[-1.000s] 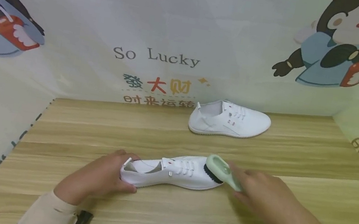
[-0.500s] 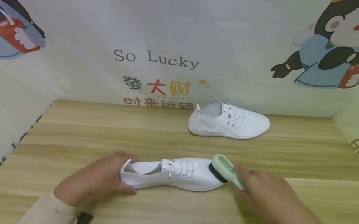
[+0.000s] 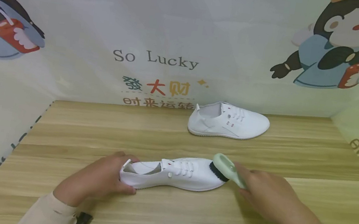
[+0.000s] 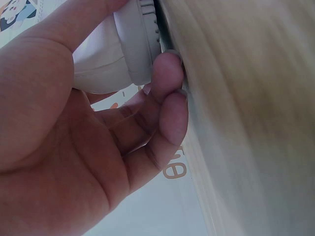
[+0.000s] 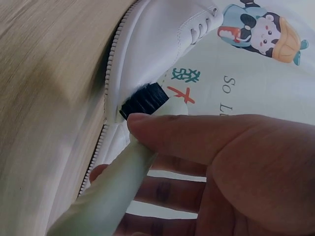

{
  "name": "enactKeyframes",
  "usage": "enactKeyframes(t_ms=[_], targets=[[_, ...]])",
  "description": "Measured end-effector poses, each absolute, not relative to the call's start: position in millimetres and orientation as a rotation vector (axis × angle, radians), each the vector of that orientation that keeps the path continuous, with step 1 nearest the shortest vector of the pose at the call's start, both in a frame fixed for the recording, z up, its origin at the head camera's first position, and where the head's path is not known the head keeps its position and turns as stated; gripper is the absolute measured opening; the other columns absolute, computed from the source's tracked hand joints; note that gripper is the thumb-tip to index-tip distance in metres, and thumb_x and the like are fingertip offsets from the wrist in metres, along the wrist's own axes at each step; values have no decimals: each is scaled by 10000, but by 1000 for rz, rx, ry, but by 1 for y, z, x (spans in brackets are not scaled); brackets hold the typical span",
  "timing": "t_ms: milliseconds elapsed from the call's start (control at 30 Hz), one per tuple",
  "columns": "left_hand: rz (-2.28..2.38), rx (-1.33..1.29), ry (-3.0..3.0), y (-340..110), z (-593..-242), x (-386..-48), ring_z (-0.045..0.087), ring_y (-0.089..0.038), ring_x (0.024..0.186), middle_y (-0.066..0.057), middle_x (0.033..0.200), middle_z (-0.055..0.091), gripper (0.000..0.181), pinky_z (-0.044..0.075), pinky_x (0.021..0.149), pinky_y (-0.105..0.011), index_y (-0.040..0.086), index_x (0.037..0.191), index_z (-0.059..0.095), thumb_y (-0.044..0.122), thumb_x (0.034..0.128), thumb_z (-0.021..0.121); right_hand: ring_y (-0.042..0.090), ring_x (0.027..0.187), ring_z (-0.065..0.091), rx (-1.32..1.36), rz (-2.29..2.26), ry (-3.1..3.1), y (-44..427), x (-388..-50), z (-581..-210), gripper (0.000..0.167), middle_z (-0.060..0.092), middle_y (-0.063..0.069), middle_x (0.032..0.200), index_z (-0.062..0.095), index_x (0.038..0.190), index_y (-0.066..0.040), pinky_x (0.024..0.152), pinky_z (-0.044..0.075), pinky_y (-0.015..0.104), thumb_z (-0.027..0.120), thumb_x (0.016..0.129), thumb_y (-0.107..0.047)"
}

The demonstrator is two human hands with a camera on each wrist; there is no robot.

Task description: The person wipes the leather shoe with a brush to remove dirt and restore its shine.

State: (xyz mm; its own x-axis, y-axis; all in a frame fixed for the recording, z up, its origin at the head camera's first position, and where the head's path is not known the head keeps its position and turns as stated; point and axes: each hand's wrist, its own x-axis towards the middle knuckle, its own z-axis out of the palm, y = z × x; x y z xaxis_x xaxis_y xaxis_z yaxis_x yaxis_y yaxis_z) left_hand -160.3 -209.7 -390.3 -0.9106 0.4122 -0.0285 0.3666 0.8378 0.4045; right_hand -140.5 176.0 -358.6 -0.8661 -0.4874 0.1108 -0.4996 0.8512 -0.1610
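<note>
White shoe (image 3: 177,180), left hand (image 3: 109,175) gripping heel, right hand (image 3: 263,190) holding brush (image 3: 225,167) against toe

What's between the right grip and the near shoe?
The green-handled brush, held in the right grip, its black bristles touching the near white lace-up shoe; the right wrist view shows this.

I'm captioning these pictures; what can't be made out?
Head view: handle end of the pale-green, black-bristled brush, hidden by the right hand.
Head view: heel of the nearer white laced shoe, partly covered by the left hand.
Left wrist view: that shoe's toe, cut off by the top edge.
Head view: markings on the farther white laced shoe, too small to read surely.
</note>
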Motion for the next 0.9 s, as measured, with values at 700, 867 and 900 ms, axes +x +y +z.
enactKeyframes(t_ms=[700,867,900], targets=[[602,640,2905,-211,-394,-161,531,-101,857,-15,1095,588,634,469,787,-342,142,1174,615,375,637,859,113,577,480,746,295,-2951,176,-142,-363,533,584,-4,730,524,1294,-43,462,392,269,730,810,-132],[615,639,2904,-211,-395,-161,529,-100,848,-11,1079,587,636,469,779,-341,141,1171,616,375,633,861,113,572,473,733,293,-2959,176,-143,-362,516,560,-19,710,528,1285,-60,466,390,264,727,815,-133],[614,641,2903,-211,-395,-161,529,-98,847,-10,1077,585,640,469,779,-341,142,1174,615,379,633,860,114,574,474,733,294,-2962,176,-143,-362,523,561,-18,712,525,1291,-58,468,393,266,728,815,-134]])
